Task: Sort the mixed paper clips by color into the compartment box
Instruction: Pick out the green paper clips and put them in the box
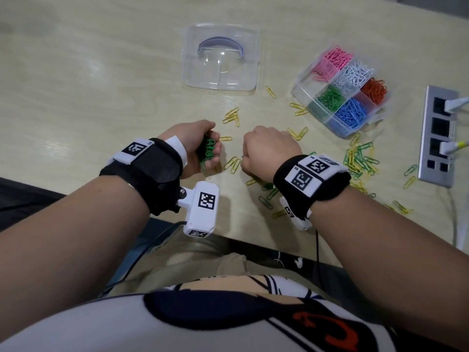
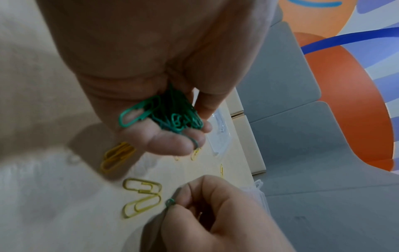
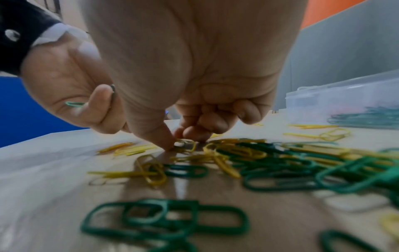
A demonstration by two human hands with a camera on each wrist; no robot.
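Note:
My left hand (image 1: 209,154) is curled round a bunch of green paper clips (image 1: 207,150), held just above the table; the left wrist view shows the green bunch (image 2: 170,114) lying in the fingers. Just to its right, my right hand (image 1: 245,158) is knuckles up, with thumb and forefinger pinching a single green clip (image 2: 170,202) at the table surface. Loose yellow clips (image 1: 232,163) lie between the hands. A mixed green and yellow pile (image 1: 360,158) lies right of my right wrist. The clear compartment box (image 1: 303,83) at the far right holds pink, white, orange, green and blue clips.
The box's clear lid (image 1: 220,58) lies at the back centre. A metal socket panel (image 1: 436,135) with plugs and cables is set in the table at the right edge. More yellow clips (image 1: 232,116) are scattered between lid and hands. The table's front edge runs under my wrists.

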